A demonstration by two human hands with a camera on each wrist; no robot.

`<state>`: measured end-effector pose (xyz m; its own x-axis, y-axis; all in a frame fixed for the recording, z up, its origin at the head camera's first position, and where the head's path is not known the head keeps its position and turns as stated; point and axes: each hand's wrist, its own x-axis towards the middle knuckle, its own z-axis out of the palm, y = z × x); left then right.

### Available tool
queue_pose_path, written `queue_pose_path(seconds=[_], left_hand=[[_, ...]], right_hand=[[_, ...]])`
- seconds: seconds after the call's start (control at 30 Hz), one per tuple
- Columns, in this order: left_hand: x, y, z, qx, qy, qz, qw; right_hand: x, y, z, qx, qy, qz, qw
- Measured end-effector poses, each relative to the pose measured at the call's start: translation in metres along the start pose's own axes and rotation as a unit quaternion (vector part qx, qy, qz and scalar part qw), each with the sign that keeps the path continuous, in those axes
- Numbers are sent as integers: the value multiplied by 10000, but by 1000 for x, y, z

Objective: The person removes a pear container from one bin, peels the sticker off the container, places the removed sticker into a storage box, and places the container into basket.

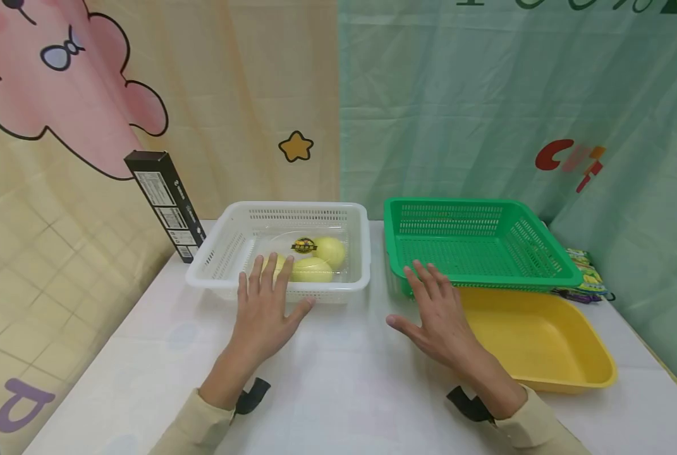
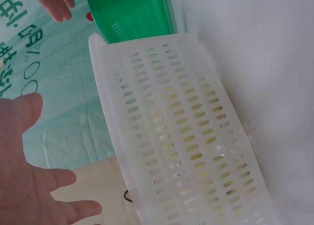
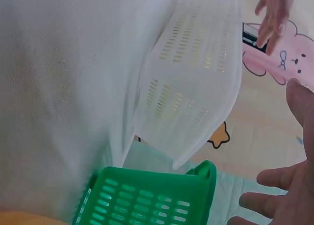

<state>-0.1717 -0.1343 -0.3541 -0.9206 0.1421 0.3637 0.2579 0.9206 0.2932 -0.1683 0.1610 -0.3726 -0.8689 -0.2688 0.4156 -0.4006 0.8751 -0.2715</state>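
Left hand and right hand hung well apart, fingers spread — nothing gripped! Beyond the left, the white basket penned in the clear pack; by the right, the green basket overlapped the yellow basin, probably to save room. The count — two baskets, one basin, one pack, three yellow fruits visible!

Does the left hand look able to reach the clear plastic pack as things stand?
Probably yes: the left hand hovers by the near rim of the white basket, whose top is open, and nothing visible lies on the clear plastic pack.
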Motion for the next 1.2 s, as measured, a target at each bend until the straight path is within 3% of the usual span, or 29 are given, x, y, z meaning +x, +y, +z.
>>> queue_pose_path(seconds=[0.43,0.83,1.2], left_hand=[[11,-15,-5,-131,107,-224,9996],[21,-33,-12,-476,421,-384,9972],[32,-47,-16,-712,231,-606,9953]], right_hand=[[9,-7,7,533,49,23,9986],[21,-16,13,1014,134,-26,9948],[32,-28,18,1315,98,-87,9912]])
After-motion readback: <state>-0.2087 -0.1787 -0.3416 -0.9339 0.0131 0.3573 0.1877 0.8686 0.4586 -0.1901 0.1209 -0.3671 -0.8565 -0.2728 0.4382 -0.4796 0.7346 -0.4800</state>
